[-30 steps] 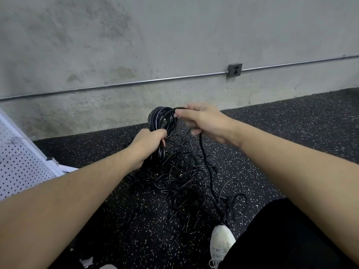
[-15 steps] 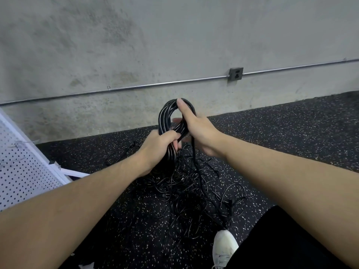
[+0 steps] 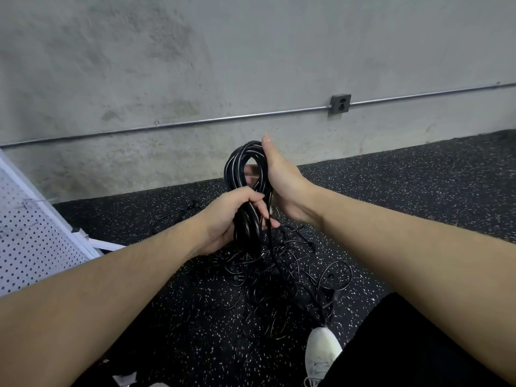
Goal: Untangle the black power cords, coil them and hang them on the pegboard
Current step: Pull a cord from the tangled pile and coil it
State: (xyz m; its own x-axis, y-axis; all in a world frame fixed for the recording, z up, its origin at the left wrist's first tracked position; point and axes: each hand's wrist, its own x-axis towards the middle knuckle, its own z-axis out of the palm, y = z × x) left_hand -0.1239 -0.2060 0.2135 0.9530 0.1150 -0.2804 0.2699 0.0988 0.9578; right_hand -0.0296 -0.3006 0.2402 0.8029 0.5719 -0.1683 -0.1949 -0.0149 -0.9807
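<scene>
Since a moment ago, my right hand (image 3: pixel 282 185) has slid along the coil (image 3: pixel 248 191), its fingers hooked through the top loop. My left hand (image 3: pixel 223 222) grips the coil's middle. It stands upright, long axis vertical. Below both hands, the tangled cords (image 3: pixel 279 275) sprawl; the pegboard (image 3: pixel 30 236) lies left of them.

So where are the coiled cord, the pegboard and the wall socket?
coiled cord (image 3: pixel 242 163), head view, top loop.
pegboard (image 3: pixel 30 241), head view, its holed face.
wall socket (image 3: pixel 340 103), head view, front plate.
</scene>
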